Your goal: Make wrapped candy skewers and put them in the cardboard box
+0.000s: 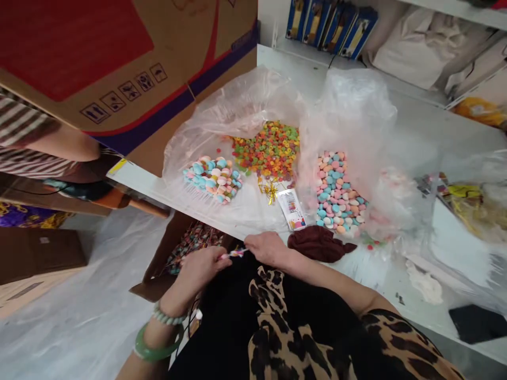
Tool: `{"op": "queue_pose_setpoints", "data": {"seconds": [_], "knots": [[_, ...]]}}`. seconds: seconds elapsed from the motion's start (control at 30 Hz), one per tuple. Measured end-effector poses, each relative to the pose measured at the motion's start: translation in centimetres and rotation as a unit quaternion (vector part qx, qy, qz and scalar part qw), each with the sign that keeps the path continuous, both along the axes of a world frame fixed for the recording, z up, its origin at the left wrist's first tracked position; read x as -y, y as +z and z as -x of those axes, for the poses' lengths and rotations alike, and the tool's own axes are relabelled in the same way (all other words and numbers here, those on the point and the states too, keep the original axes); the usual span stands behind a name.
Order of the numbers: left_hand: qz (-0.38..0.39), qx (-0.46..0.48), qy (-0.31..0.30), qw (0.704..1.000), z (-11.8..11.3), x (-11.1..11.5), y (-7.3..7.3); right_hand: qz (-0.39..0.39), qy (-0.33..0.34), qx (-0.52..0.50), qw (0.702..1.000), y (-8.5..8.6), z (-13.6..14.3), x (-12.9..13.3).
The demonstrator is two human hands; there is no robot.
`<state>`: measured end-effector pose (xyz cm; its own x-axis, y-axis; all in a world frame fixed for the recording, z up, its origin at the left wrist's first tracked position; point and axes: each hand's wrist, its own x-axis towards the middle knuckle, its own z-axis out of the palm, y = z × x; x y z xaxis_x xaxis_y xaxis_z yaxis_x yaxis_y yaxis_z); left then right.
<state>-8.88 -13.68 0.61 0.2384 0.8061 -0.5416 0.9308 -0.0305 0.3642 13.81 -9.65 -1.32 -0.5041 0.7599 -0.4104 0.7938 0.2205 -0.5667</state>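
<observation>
My left hand [202, 266], with a beaded bracelet and a green bangle at the wrist, pinches one end of a small pink and multicoloured strand [236, 254] in front of my body. The other end is pinched by my right hand [267, 248], near the table edge. Beyond my hands, on clear plastic, lie a pile of pastel candies [214, 177], a heap of small coloured rings [273, 150], gold twist ties [270, 191] and a white printed packet [292, 209]. More pastel candies [338, 195] lie to the right.
A large cardboard box [138, 68] stands at the upper left. Below the table edge is an open box of small wrapped items [194, 243]. A dark red cloth [319, 243] and a black flat object [477, 323] lie rightward. Another person's arm [59, 140] shows at left.
</observation>
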Motion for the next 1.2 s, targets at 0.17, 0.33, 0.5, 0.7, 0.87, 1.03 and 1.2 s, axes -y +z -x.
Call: {"op": "queue_pose_setpoints", "data": {"seconds": [0.17,0.33,0.5,0.7,0.87,1.03,1.2], "knots": [[-0.061,-0.216,0.052,0.973,2.3,1.4,-1.8,-0.205,-0.236,0.223,0.923,-0.4,-6.0,-1.9],[-0.07,-0.053,0.03,0.996,-1.3,-0.6,-1.3,-0.194,-0.308,0.208,0.908,-2.2,-9.4,-3.0],[-0.115,0.12,0.021,0.986,-6.7,-3.9,-0.8,-0.161,-0.421,0.139,0.882,-2.3,-10.6,-3.2],[0.023,0.414,0.123,0.902,-12.2,-6.3,-1.6,-0.26,-0.456,0.085,0.847,-0.6,-11.8,-2.2],[0.067,0.535,0.244,0.806,-15.3,-6.9,-1.6,-0.14,-0.366,-0.173,0.904,1.5,-9.0,-0.8],[0.015,0.541,0.385,0.748,-14.2,-7.2,-2.4,0.106,-0.36,-0.367,0.851,0.8,-6.1,-1.4],[0.069,0.586,0.446,0.673,-11.7,-6.8,-2.4,0.189,-0.388,-0.388,0.815,-0.6,-4.8,-2.7]]}}
